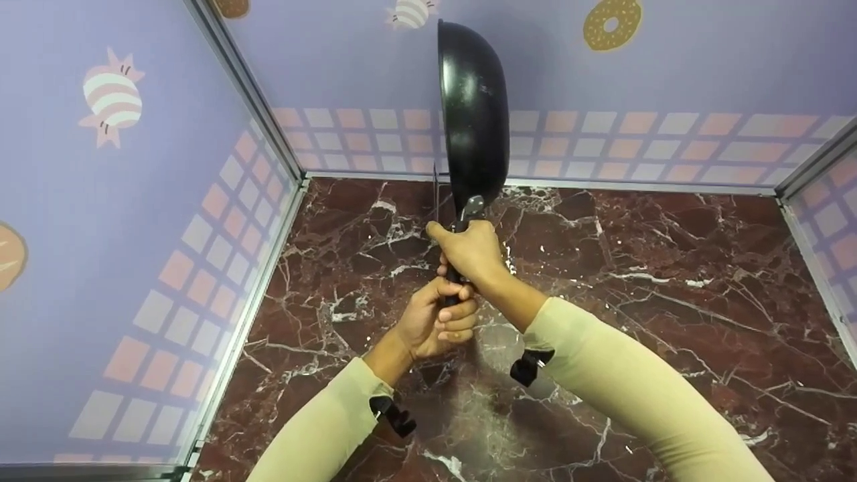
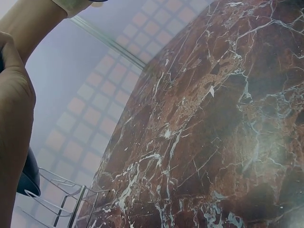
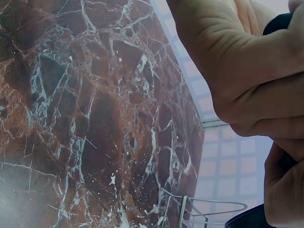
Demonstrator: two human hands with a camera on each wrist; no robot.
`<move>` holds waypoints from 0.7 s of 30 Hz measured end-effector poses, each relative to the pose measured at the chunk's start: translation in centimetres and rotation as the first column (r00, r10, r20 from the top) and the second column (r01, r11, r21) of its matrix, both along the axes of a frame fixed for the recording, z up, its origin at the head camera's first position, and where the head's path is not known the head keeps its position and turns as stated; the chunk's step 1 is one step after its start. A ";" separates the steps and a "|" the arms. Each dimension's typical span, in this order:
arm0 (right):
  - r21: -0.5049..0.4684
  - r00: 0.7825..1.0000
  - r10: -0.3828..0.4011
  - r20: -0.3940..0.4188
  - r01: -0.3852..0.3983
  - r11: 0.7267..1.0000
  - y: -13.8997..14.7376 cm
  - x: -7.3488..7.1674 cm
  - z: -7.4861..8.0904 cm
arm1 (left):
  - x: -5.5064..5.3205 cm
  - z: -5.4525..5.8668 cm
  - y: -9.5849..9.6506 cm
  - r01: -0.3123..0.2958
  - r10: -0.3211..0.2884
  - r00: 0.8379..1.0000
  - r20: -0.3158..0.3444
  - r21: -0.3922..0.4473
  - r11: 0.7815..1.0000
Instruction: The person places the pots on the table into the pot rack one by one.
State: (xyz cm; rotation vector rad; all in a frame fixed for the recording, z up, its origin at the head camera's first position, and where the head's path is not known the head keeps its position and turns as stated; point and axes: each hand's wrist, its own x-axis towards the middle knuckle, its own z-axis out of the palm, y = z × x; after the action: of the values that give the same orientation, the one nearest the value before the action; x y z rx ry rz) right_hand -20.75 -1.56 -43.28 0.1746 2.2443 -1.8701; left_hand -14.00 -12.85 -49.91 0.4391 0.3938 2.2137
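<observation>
A black frying pan (image 1: 477, 114) stands on edge in the head view, its rounded underside toward the right. My right hand (image 1: 472, 253) grips the pan's handle close to the bowl, thumb pointing up along the left side. Lower on the same handle, my left hand (image 1: 438, 321) curls its fingers round the end. The inside of the pan faces left and is hidden. In the left wrist view part of the pan (image 2: 29, 175) shows behind a forearm; its dark edge (image 3: 249, 218) appears low in the right wrist view.
A wire rack (image 2: 78, 204) stands near the back, mostly hidden behind the pan in the head view. Dark red marbled tabletop (image 1: 669, 321) lies below. Patterned purple panels (image 1: 154, 201) with metal edging enclose it at left, back and right. White specks dot the surface.
</observation>
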 end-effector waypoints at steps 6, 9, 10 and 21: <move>-0.129 0.995 0.091 0.036 -0.085 0.988 0.0 0.0 -0.3 | -0.1 -0.2 -0.9 0.031 -0.034 0.999 0.037 0.086 0.996; -0.172 0.986 0.162 0.040 -0.153 0.973 0.1 -0.1 -0.5 | -0.1 -0.3 -1.4 0.028 -0.035 0.998 0.058 0.122 0.992; -0.176 0.982 0.183 0.039 -0.173 0.969 0.2 -0.1 -0.6 | -0.1 -0.3 -1.5 0.027 -0.035 0.998 0.061 0.126 0.992; -0.256 0.979 0.198 0.046 -0.180 0.950 -0.2 0.0 -1.1 | 0.2 -0.1 -2.4 -0.037 0.037 0.999 -0.010 0.015 0.999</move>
State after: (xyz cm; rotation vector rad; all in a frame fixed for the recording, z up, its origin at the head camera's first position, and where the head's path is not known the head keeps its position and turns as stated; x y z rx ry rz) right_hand -20.77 -1.78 -44.40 -0.0149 1.8819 -1.9857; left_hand -13.82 -15.27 -49.96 0.4553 0.3938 2.2521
